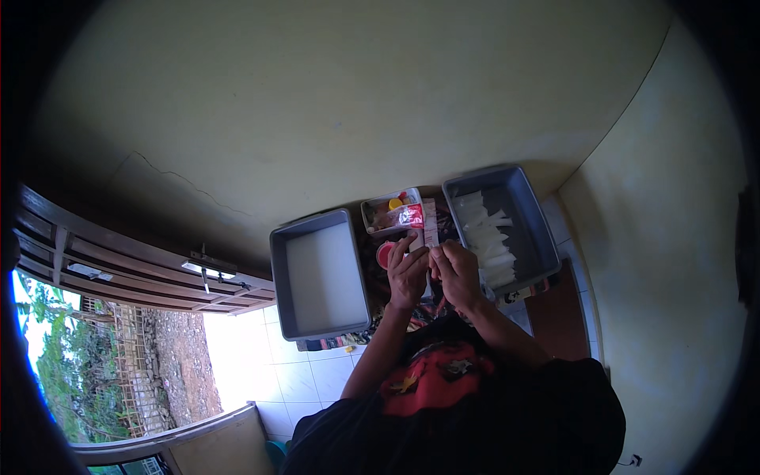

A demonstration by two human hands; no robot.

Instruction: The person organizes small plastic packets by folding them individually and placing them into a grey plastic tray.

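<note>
My left hand (pixel 408 279) and my right hand (pixel 457 276) meet at the fingertips over the middle of the table. Between them they pinch a small pale piece of plastic (pixel 432 247), mostly hidden by my fingers. Some fingers of my left hand stick out. Beside my left hand is a round red-rimmed lid or container (pixel 385 254), partly covered. To the left stands a grey plastic tub (pixel 276 279) holding a flat white mass (pixel 326 279), liquid or powder, I cannot tell. On the right, several white filled plastic sachets (pixel 490 246) overlap in a second grey tub (pixel 531 237).
Behind my hands, a small white tray (pixel 364 209) holds a yellow-capped container (pixel 395 204) and a red-and-clear packet (pixel 409 215). A patterned cloth (pixel 332 342) covers the table. The wall (pixel 332 119) rises close behind; an open wooden-framed door or window (pixel 148 273) lies left.
</note>
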